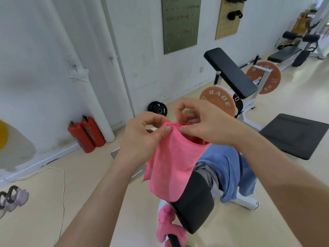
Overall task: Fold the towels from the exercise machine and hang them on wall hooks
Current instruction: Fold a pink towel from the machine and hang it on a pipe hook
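Pink cloth at the fingers: both hands pinch the top edge of a pink towel point(170, 157), thumb against forefinger on each side, the 2 pinches almost touching.
Left hand point(144, 138): its fingers point(164, 131) press the towel's upper left corner; the other fingers are curled in behind the cloth.
Right hand point(204, 122): its fingers point(185, 129) nip the upper right part of the same edge; the remaining fingers are bent above it.
Towel shape: it hangs doubled from the pinched edge, with a second layer showing behind the front one, and its lower end drapes over a black pad point(194, 202).
Where the towel is: in the air in front of the person, above the exercise machine point(247, 200), lower end touching the pad.
Blue towel point(224, 172): draped over the machine just behind the pink one, hanging down on the right side.
Grey cloth point(208, 173): bunched between the black pad and the blue towel.
Second pink cloth point(169, 227): crumpled low on the machine, beside a black handle at the bottom edge of the view.
Wall hooks point(111, 59): 2 small hooks on the white wall at upper left, well apart from the hands.
Floor by the wall: 2 red fire extinguishers point(87, 134) lean against the skirting; a black weight plate point(157, 108) rests near the door frame.
Farther back: a black bench point(231, 73) with orange weight plates point(218, 102) on its frame, and 2 pegboards point(179, 24) on the wall.
Left edge: a white cable point(62, 186) trails over the floor near a pair of shoes point(12, 200).
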A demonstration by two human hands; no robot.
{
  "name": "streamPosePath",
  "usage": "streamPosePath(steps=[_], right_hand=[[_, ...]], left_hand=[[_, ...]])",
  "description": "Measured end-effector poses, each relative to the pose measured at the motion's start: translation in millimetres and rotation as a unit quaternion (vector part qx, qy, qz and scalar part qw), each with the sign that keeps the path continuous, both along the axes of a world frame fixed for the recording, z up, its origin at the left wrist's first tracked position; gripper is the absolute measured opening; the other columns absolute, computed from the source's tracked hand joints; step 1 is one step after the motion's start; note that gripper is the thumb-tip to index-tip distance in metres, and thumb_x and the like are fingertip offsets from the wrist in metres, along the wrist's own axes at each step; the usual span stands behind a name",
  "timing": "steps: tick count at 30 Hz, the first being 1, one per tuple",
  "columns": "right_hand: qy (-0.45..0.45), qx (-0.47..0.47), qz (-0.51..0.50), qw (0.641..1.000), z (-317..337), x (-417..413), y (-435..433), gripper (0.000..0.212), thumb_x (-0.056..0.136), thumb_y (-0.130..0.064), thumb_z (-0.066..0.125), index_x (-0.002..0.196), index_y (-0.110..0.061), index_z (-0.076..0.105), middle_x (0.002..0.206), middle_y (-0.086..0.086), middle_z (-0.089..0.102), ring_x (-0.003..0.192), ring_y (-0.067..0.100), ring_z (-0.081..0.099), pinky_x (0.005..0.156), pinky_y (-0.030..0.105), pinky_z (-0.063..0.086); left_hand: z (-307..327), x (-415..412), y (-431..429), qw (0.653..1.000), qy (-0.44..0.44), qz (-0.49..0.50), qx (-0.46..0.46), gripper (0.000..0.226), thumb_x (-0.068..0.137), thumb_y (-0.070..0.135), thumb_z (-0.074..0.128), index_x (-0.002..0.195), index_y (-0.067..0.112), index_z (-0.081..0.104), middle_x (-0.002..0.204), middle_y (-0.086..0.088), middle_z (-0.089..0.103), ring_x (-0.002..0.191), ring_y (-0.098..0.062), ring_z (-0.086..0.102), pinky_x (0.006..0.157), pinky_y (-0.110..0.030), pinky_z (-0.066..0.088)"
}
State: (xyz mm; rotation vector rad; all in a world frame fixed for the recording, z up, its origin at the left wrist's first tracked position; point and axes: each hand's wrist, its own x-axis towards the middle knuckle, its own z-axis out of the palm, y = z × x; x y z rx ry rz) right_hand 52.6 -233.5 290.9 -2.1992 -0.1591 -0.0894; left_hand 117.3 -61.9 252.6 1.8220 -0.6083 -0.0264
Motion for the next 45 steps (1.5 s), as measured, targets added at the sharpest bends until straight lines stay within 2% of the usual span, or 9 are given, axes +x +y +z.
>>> streamPosePath(steps=[4, 8, 14, 21, 30, 33, 38, 41, 45], right_hand=[[-0.022, -0.202, 0.044, 0.978, 5, -5, -15, 0.037, 0.072, 0.013, 0.049, 0.085, -0.013, 0.072, 0.086, -0.011, 0.063, 0.085, 0.003, 0.054, 0.080, 0.021, 0.047], [0.000, -0.397, 0.048, 0.917, -2, -10, -43, 0.039, 0.074, 0.000, 0.054, 0.102, -0.022, 0.070, 0.115, -0.009, 0.056, 0.110, 0.011, 0.041, 0.096, 0.024, 0.032], [-0.001, -0.259, 0.004, 0.966, 9, -5, -53, 0.012, 0.077, -0.038, 0.073, 0.081, -0.027, 0.075, 0.075, -0.019, 0.065, 0.075, -0.003, 0.060, 0.071, 0.012, 0.043], [-0.023, -0.194, -0.031, 0.980, -4, 11, -57, 0.012, 0.079, -0.029, 0.075, 0.090, -0.024, 0.079, 0.094, -0.013, 0.073, 0.091, 0.002, 0.065, 0.086, 0.021, 0.049], [-0.059, -0.162, -0.072, 0.982, -62, 107, -68, 0.013, 0.079, -0.008, 0.072, 0.088, -0.016, 0.076, 0.085, 0.000, 0.073, 0.082, 0.017, 0.065, 0.084, 0.041, 0.050], [-0.212, -0.227, -0.089, 0.946, -67, 130, -67, 0.011, 0.081, -0.005, 0.067, 0.089, -0.009, 0.073, 0.086, 0.003, 0.071, 0.084, 0.025, 0.062, 0.080, 0.036, 0.047], [-0.393, -0.318, -0.089, 0.858, -108, 124, -84, 0.008, 0.087, -0.009, 0.066, 0.090, -0.005, 0.073, 0.093, 0.007, 0.071, 0.084, 0.028, 0.060, 0.075, 0.031, 0.049], [-0.344, -0.357, -0.055, 0.867, -170, 87, -97, 0.018, 0.091, -0.010, 0.057, 0.085, -0.005, 0.072, 0.089, 0.008, 0.070, 0.079, 0.028, 0.059, 0.075, 0.036, 0.050], [-0.117, -0.418, -0.018, 0.901, -273, 13, -104, 0.022, 0.083, -0.016, 0.042, 0.070, -0.016, 0.060, 0.068, 0.001, 0.061, 0.065, 0.027, 0.057, 0.061, 0.038, 0.051]], left_hand=[[2, 8, 5, 0.997, 0.025, -0.026, -0.069, 0.020, 0.081, 0.010, 0.072, 0.082, 0.029, 0.070, 0.079, 0.012, 0.072, 0.077, -0.010, 0.065, 0.078, -0.030, 0.053], [8, 13, 8, 0.995, 0.022, -0.045, -0.088, 0.026, 0.081, -0.001, 0.068, 0.080, 0.024, 0.067, 0.069, 0.013, 0.069, 0.070, -0.003, 0.062, 0.069, -0.018, 0.050], [-3, 28, 12, 0.998, 0.033, -0.007, -0.056, 0.038, 0.081, -0.004, 0.067, 0.082, 0.033, 0.071, 0.073, 0.017, 0.072, 0.074, 0.000, 0.065, 0.078, -0.019, 0.052], [-27, 43, 8, 0.997, -0.046, 0.038, 0.056, 0.030, 0.087, 0.012, 0.066, 0.084, 0.042, 0.069, 0.076, 0.028, 0.069, 0.079, 0.008, 0.062, 0.076, -0.007, 0.044], [-54, 99, -10, 0.990, 0.052, 0.131, 0.019, 0.027, 0.086, 0.005, 0.065, 0.081, 0.032, 0.068, 0.081, 0.011, 0.070, 0.077, -0.003, 0.065, 0.084, -0.028, 0.054], [-42, 108, -6, 0.984, -0.037, 0.171, 0.039, 0.022, 0.085, 0.009, 0.066, 0.085, 0.030, 0.070, 0.076, 0.012, 0.067, 0.065, 0.009, 0.057, 0.070, -0.009, 0.042], [-67, 86, 3, 0.956, -0.234, 0.133, 0.118, 0.020, 0.078, 0.007, 0.065, 0.094, 0.016, 0.073, 0.084, 0.017, 0.062, 0.077, -0.002, 0.048, 0.074, -0.018, 0.039], [-128, 61, -6, 0.947, -0.238, 0.049, 0.209, 0.016, 0.075, 0.011, 0.064, 0.088, 0.015, 0.072, 0.084, 0.005, 0.069, 0.081, -0.009, 0.049, 0.075, -0.018, 0.036], [-213, 21, -22, 0.945, -0.119, -0.074, 0.297, 0.017, 0.070, 0.014, 0.065, 0.083, 0.021, 0.072, 0.079, 0.006, 0.070, 0.075, -0.015, 0.057, 0.071, -0.021, 0.045]])
